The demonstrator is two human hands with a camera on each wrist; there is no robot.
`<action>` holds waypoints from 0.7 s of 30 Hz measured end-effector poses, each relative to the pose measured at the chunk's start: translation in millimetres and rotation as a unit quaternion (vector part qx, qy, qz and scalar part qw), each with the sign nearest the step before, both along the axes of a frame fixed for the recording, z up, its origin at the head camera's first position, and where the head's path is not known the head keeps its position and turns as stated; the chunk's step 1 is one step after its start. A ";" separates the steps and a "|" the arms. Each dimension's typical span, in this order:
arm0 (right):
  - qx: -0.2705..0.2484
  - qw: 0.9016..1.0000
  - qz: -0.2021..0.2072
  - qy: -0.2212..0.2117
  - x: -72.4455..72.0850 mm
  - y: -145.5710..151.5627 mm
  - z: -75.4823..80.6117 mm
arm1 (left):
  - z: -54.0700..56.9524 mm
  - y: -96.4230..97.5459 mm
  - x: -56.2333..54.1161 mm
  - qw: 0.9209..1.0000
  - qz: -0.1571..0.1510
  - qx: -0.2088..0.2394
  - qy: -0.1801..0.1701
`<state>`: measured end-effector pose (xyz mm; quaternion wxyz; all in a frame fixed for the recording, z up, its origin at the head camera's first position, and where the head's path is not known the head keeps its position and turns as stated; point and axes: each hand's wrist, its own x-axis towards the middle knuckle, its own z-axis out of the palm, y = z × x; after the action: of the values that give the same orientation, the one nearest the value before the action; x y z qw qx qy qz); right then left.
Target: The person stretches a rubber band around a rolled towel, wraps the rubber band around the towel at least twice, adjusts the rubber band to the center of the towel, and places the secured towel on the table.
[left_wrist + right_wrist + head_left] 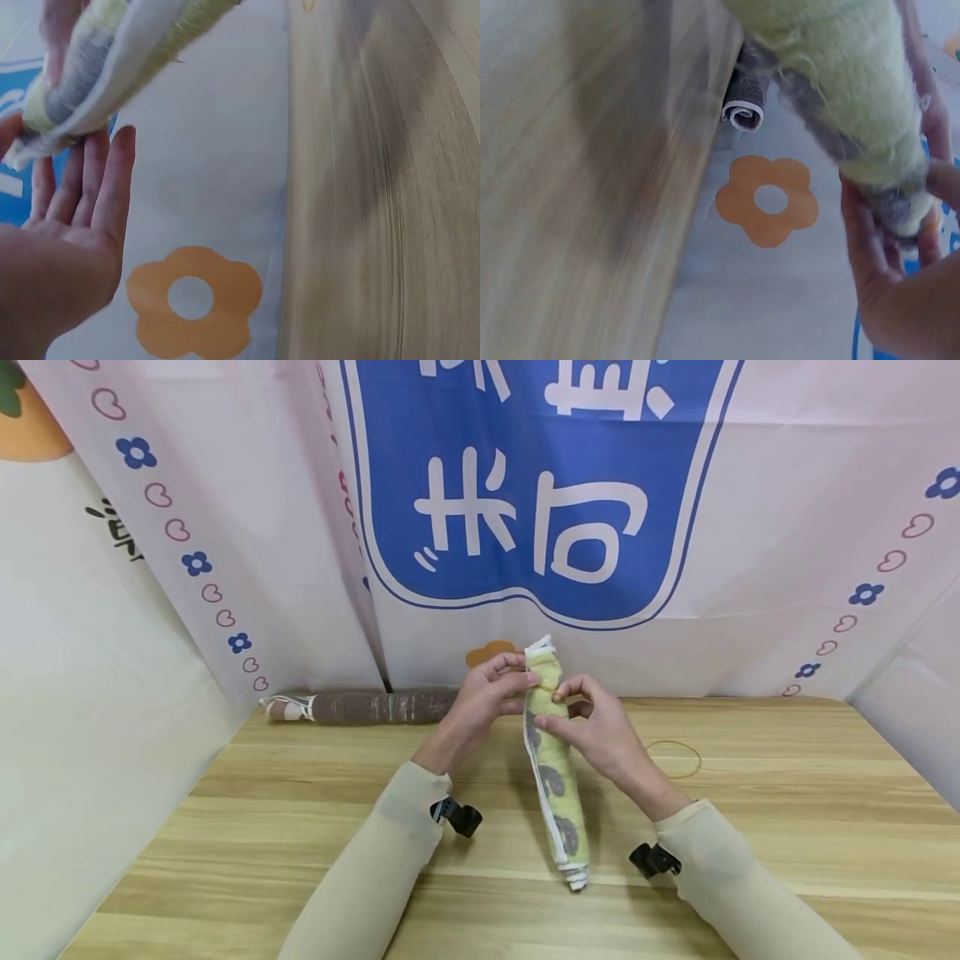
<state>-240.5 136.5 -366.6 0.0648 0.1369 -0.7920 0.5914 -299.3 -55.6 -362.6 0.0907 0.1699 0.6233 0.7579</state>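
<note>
A tightly rolled yellow towel with grey patches and a white edge is held above the wooden table, its far end raised. Near that end, my left hand grips the roll from the left, thumb on its upper face and fingers behind. On the other side, my right hand holds it between thumb and fingers, slightly lower. A thin yellow band crosses the towel between the fingertips of both hands. In the right wrist view, the towel hides part of the fingers.
A brown rolled towel lies along the table's back edge at the left. To the right of my right hand, a loose yellow rubber band lies on the wooden table. A printed curtain hangs right behind the table.
</note>
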 end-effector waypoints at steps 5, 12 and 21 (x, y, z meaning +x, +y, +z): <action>-0.046 0.998 0.028 -0.025 -2.7 4.2 -1.1 | -2.9 -2.3 -3.6 1.000 -0.019 0.020 -0.008; -0.009 1.000 -0.006 0.000 -0.4 2.5 0.8 | -0.5 1.1 -2.1 0.999 0.036 0.007 0.009; 0.043 0.994 -0.012 0.096 3.4 -5.5 1.6 | 7.1 5.6 4.6 0.995 0.096 -0.025 -0.018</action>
<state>-237.1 131.0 -365.0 0.1417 0.1862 -0.8085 0.5399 -294.7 -50.0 -355.5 0.0327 0.0937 0.6535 0.7504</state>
